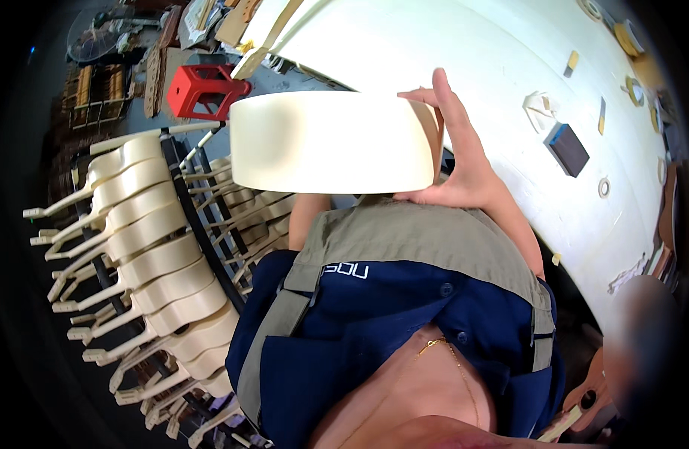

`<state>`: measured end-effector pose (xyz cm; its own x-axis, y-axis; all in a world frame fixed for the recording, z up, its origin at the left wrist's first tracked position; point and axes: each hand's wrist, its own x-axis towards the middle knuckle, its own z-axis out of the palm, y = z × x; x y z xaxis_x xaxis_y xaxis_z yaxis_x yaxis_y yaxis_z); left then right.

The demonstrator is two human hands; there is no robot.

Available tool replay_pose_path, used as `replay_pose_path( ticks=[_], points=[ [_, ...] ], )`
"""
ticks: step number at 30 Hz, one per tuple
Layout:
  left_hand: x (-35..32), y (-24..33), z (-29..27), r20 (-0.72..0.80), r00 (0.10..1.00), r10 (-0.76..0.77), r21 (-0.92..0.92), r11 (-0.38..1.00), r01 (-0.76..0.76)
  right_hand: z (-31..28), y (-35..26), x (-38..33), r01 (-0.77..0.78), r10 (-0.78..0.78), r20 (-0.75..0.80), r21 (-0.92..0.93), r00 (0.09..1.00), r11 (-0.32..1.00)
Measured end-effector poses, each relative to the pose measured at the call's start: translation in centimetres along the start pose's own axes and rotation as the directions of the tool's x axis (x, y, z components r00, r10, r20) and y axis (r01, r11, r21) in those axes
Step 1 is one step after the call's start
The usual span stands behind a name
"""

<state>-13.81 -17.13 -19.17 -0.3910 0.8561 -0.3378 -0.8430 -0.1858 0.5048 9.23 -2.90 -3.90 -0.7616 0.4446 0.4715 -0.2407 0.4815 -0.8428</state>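
I hold a cream, unfinished guitar body (333,142) edge-on in front of my chest. My right hand (458,153) grips its right end, with the fingers stretched up along the side and the palm under the lower corner. My left forearm (307,217) rises from below and disappears behind the body, so my left hand is hidden. The body hangs over the gap between a rack on my left and a white table on my right.
A dark rack (202,224) at the left holds several unfinished cream guitars (146,247) with necks pointing left. A red stool (202,90) stands beyond it. The white table (509,60) carries a dark sanding block (567,148), tape rolls (604,187) and small scraps.
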Motion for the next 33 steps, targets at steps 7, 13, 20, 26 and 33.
replay_pose_path(
  ticks=[7, 13, 20, 26, 33],
  points=[
    [-3.1, -2.4, -0.7, -0.027, 0.999, -0.046, 0.0, 0.999, 0.046, 0.7, -0.6, -1.8, 0.041, -0.041, -0.031, -0.008, 0.999, 0.999],
    [-3.7, -3.0, -1.2, -0.047, 0.998, -0.031, -0.006, 1.0, 0.031, 0.0, -0.1, -3.2, 0.047, -0.047, -0.061, -0.002, 0.997, 0.999],
    [-2.3, -1.0, -1.5, -0.103, 0.993, 0.063, 0.04, 0.997, -0.06, -1.6, 0.5, -4.3, -0.072, 0.071, -0.051, -0.019, 0.996, 0.997],
    [-0.3, 1.6, -0.7, -0.112, 0.979, 0.17, 0.073, 0.984, -0.162, -1.2, 1.2, -4.9, -0.026, 0.027, -0.034, 0.029, 0.999, 0.999],
    [0.4, 2.7, 0.2, -0.115, 0.967, 0.226, 0.114, 0.97, -0.213, -1.5, 1.5, -4.6, -0.046, 0.047, -0.031, 0.031, 0.998, 0.998]
  ],
)
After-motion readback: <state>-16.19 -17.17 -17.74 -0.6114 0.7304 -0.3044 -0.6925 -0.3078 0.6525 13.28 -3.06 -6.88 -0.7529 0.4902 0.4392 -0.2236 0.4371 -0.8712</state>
